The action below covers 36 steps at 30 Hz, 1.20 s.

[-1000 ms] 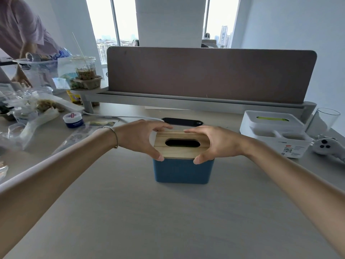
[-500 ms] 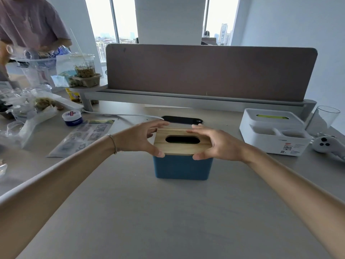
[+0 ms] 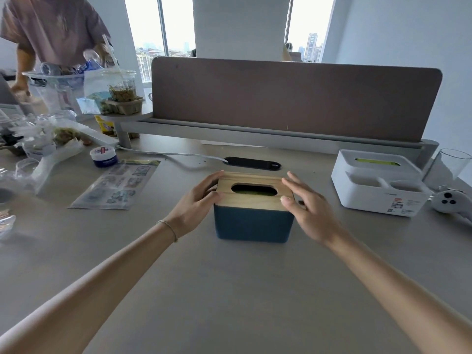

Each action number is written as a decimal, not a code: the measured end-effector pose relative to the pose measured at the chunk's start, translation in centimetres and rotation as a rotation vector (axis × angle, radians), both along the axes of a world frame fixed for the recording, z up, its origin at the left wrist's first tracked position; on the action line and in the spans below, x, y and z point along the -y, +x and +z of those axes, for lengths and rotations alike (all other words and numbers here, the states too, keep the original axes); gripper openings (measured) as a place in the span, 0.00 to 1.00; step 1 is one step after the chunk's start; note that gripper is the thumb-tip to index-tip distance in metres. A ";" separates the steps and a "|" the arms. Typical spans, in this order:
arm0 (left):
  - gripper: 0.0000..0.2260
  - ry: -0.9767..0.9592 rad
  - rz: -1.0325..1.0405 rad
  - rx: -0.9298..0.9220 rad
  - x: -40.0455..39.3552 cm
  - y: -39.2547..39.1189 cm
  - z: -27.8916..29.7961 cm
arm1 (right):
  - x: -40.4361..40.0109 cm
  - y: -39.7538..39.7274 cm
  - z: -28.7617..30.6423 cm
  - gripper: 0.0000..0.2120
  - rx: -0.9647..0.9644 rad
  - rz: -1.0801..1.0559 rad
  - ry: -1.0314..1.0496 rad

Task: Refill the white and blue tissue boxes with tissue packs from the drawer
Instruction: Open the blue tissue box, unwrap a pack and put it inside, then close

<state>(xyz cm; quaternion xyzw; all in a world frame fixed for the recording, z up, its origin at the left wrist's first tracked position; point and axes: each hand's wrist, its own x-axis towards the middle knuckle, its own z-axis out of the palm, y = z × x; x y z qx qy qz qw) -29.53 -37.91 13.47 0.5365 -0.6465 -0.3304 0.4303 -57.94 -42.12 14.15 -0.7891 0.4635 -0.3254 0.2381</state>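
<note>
The blue tissue box (image 3: 252, 227) stands at the middle of the desk with its wooden lid (image 3: 255, 200) seated on top. A green tissue pack (image 3: 251, 192) shows through the lid's oval slot. My left hand (image 3: 196, 204) lies against the lid's left edge, fingers loose and apart, fingertips touching the wood. My right hand (image 3: 307, 213) hovers at the lid's right edge with fingers spread, gripping nothing. The white tissue box (image 3: 378, 190) sits at the right, green showing in its top slot.
A brown divider panel (image 3: 293, 98) closes the desk's far side, with a black cable slot (image 3: 252, 163) before it. A sticker sheet (image 3: 117, 185), small jar (image 3: 103, 156) and plastic clutter lie left. A glass (image 3: 447, 167) and white controller (image 3: 452, 204) sit far right. Another person (image 3: 51, 26) stands back left.
Both hands pinched the wooden lid's ends earlier; now the grip has loosened. My right hand has drawn back off the lid with fingers spread, and the left only touches the edge.
</note>
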 end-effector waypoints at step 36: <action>0.28 -0.282 -0.010 1.020 14.8 -15.4 1.4 | 7.2 -4.6 3.0 0.16 -0.879 -0.258 -0.436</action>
